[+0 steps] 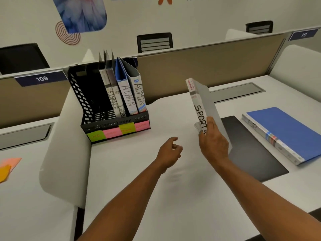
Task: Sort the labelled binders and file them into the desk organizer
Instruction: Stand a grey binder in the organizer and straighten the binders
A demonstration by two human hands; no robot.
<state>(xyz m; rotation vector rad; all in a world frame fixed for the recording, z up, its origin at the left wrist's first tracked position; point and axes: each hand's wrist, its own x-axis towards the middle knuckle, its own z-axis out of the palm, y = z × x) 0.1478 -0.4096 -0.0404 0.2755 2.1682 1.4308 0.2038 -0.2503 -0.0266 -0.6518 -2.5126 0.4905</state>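
upright above the white desk [139,171], a grey binder with a white spine hand-lettered "sports" [201,108] is held off the surface, tilted slightly, spine toward the camera. the right hand [213,141] grips its lower end, fingers wrapped round the spine and cover. the left hand [171,150] hangs free just left of it, fingers loosely curled, touching nothing.

to the left, near the desk divider, stands a black perforated plastic desk organizer [83,105] with four slots. its two left slots look empty; the third holds two grey binders marked "finance" [112,100], and the rightmost holds two binders marked "admin" [133,94], one blue, one grey. green and pink sticky notes [118,131] run along its front lip, their writing too small to read.

well to the right, a blue binder with a striped spine [284,131] lies flat, its near edge overlapping a black flat mat [250,150].
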